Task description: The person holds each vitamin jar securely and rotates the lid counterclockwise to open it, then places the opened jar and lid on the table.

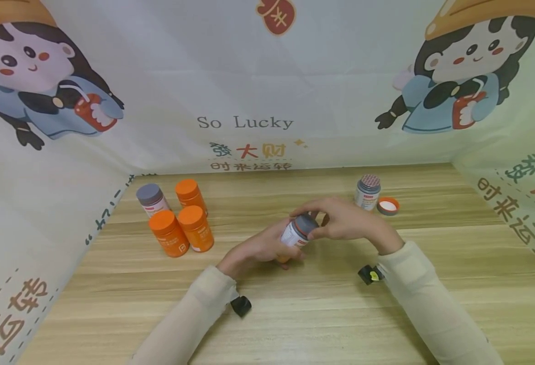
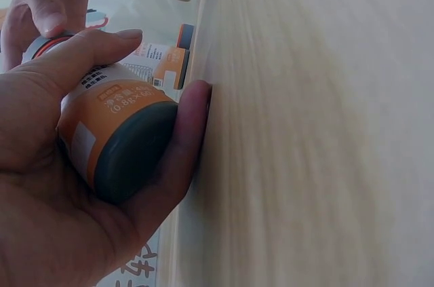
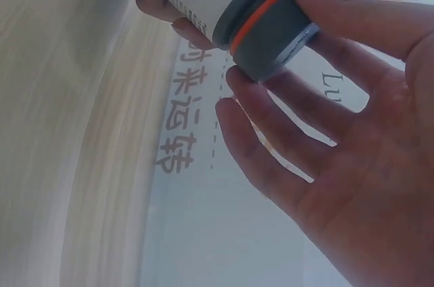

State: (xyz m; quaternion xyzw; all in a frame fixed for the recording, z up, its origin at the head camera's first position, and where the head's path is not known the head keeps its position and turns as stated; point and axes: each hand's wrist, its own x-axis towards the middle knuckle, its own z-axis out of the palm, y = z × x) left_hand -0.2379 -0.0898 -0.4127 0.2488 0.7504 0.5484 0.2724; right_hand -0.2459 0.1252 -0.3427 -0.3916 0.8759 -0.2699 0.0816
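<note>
My left hand (image 1: 269, 247) grips the body of a white-and-orange supplement bottle (image 1: 291, 236), fingers and thumb wrapped round it. The bottle is tilted over the table, its dark base (image 2: 139, 151) facing the left wrist camera. My right hand (image 1: 344, 219) pinches the bottle's grey cap (image 3: 274, 36) between thumb and fingers. An orange ring (image 3: 258, 19) shows at the cap's lower edge, with a dark neck band below it. In the right wrist view, two of the right hand's fingers stand away from the cap.
At the left stand several orange bottles (image 1: 169, 234) with orange lids and one bottle with a grey-purple lid (image 1: 149, 194). Back right is an uncapped bottle (image 1: 367, 192) with a patterned seal on its mouth, a loose cap (image 1: 388, 205) beside it. A printed cloth (image 1: 249, 76) encloses the table.
</note>
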